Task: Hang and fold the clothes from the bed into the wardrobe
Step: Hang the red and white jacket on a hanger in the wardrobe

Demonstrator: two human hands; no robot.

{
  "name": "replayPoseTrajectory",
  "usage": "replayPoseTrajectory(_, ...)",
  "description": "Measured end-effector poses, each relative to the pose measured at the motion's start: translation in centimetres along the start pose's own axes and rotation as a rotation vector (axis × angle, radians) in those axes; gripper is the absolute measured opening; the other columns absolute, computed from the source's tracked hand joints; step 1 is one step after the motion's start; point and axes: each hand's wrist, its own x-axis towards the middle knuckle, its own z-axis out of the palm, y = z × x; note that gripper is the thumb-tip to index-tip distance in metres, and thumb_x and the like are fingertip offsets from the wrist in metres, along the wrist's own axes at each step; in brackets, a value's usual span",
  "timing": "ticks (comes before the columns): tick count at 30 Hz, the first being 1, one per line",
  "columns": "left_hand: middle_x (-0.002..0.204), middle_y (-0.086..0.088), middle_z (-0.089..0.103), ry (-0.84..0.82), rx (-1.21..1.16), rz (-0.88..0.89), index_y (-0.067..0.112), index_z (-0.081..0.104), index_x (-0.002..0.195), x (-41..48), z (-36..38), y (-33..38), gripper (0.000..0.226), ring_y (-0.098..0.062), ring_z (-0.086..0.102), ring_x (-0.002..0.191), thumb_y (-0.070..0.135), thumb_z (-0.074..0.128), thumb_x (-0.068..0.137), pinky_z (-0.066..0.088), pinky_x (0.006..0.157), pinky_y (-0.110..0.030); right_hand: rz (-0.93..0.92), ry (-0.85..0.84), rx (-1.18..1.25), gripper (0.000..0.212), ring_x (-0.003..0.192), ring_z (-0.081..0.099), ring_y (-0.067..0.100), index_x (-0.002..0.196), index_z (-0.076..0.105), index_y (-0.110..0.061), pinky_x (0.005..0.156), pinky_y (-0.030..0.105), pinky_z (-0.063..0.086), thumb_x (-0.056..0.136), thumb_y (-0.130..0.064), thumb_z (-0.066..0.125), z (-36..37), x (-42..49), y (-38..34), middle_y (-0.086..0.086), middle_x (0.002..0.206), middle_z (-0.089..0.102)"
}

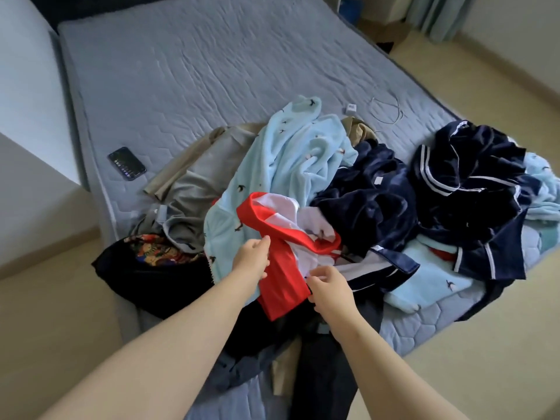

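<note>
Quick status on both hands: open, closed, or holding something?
Left hand: closed, gripping the red and white garment.
Right hand: closed, pinching the same garment's lower edge.

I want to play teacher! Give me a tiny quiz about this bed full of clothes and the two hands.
1. True or false: the phone lies on the bed, left of the clothes pile.
2. The left hand and the right hand both grip the two-colour garment. Its colours are: A green and yellow, B red and white, C pink and brown.
3. Fill the gap: the fluffy garment with small bird prints is light ____.
Key: 1 true; 2 B; 3 blue.
</note>
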Motion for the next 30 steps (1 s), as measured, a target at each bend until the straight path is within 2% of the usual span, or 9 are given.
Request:
replayPoseTrajectory(2,0.088,0.002,0.052,-0.004,-0.112,-0.077,0.020,0.053,0.091,1.6,1.7,0.9,0.018,-0.017,0.053,0.079,0.037,0.047,0.094,0.046,0.069,-0.031,0.015,-0.007,-0.008,0.010,0.082,0.060,0.014,0.094,0.052,-0.027,0.066,0.026,0.046,0.087,-0.023,0.046,-0.7,1.4,0.5,-0.012,0.089,0.055)
replayPoseTrajectory(5,0.129,-0.001,0.047,-0.043,-0.205,-0.200,0.021,0.037,0.134,3.9,3.9,2.1,0.050,-0.024,0.049,0.117,0.035,0.056,0.089,0.045,0.086,-0.038,0.025,-0.009,-0.004,0.009,0.082,0.059,0.013,0.089,0.051,-0.031,0.063,0.023,0.044,0.087,-0.024,0.047,-1.3,3.1,1.2,-0.014,0.088,0.054)
replayPoseTrajectory(11,0.133,-0.011,0.049,0.164,-0.449,-0.283,0.011,0.039,0.138,6.8,4.8,3.6,0.047,-0.030,0.049,0.122,0.022,0.051,0.094,0.043,0.101,-0.036,0.023,-0.056,-0.020,0.010,0.082,0.059,0.013,0.083,0.051,-0.032,0.067,0.025,0.047,0.086,-0.023,0.047,-1.3,4.0,1.5,-0.011,0.089,0.056)
replayPoseTrajectory(14,0.139,-0.019,0.044,0.131,-0.490,-0.233,-0.005,0.039,0.136,6.8,4.3,3.3,0.038,-0.030,0.045,0.126,0.003,0.037,0.099,0.047,0.066,-0.006,0.013,-0.057,-0.033,0.010,0.086,0.060,0.015,0.084,0.051,-0.031,0.076,0.029,0.049,0.086,-0.022,0.047,-1.2,3.9,1.2,-0.010,0.090,0.057)
replayPoseTrajectory(15,0.139,-0.018,0.046,0.136,-0.534,-0.203,-0.004,0.041,0.135,6.6,4.0,3.1,0.038,-0.030,0.046,0.125,0.003,0.037,0.099,0.047,0.064,-0.006,0.007,-0.063,-0.034,0.010,0.086,0.060,0.015,0.084,0.052,-0.031,0.076,0.029,0.049,0.086,-0.022,0.047,-1.0,3.7,0.9,-0.010,0.090,0.057)
replayPoseTrajectory(17,0.135,-0.015,0.050,0.182,-0.510,-0.181,0.002,0.046,0.133,5.6,3.1,2.8,0.037,-0.029,0.051,0.121,0.009,0.039,0.098,0.048,0.089,-0.027,-0.013,-0.072,-0.030,0.011,0.085,0.061,0.015,0.083,0.052,-0.030,0.074,0.028,0.048,0.086,-0.021,0.048,-0.7,3.1,0.0,-0.009,0.089,0.058)
replayPoseTrajectory(20,0.132,-0.016,0.052,0.246,-0.274,-0.039,0.004,0.045,0.131,3.5,0.3,2.3,0.036,-0.030,0.051,0.117,0.019,0.037,0.099,0.042,0.098,-0.037,-0.049,-0.072,-0.014,0.014,0.083,0.059,0.019,0.080,0.054,-0.028,0.078,0.033,0.048,0.085,-0.016,0.048,0.0,1.8,-2.2,-0.004,0.085,0.059)
replayPoseTrajectory(25,0.116,-0.016,0.057,0.301,0.083,0.323,0.003,0.051,0.116,-1.1,-7.3,3.0,0.027,-0.026,0.052,0.101,0.014,0.038,0.096,0.034,0.075,-0.026,-0.168,-0.067,-0.023,0.018,0.092,0.062,0.026,0.077,0.052,-0.030,0.089,0.040,0.049,0.086,-0.015,0.048,1.8,-1.8,-6.7,-0.005,0.083,0.057)
replayPoseTrajectory(30,0.118,-0.021,0.058,0.348,0.369,0.541,0.004,0.052,0.117,-7.0,-14.3,5.0,0.025,-0.032,0.053,0.103,0.012,0.039,0.097,0.026,0.070,-0.029,-0.375,-0.053,-0.121,0.018,0.075,0.058,0.015,0.099,0.058,-0.019,0.065,0.015,0.043,0.085,-0.014,0.047,4.6,-6.5,-11.3,-0.007,0.082,0.058)
